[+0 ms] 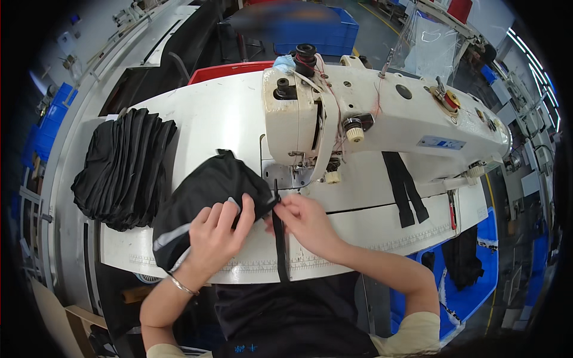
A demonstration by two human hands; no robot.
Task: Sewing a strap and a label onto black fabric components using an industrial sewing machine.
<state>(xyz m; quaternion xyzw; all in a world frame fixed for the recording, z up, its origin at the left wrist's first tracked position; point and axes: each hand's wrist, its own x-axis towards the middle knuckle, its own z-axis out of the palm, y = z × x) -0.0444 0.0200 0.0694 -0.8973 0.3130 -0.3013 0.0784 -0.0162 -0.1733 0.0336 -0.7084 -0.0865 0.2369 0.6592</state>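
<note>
A black fabric piece (203,179) with a pale stripe lies left of the needle area of a white sewing machine (418,125). My left hand (221,232) has its fingers curled on this piece, gripping the cloth. At the piece's right corner, just in front of the metal needle plate (283,173), my right hand (304,221) pinches a narrow black strap (280,256), which hangs down over the table's ruler edge. Part of the right hand's fingertips is hidden behind the strap.
A thick stack of black pieces (122,167) sits at the left on the white table (203,113). Two black strips (403,185) and a red-handled tool (452,212) lie at the right. Blue bins (489,262) stand below right and behind; a red bin (221,74) is beyond the table.
</note>
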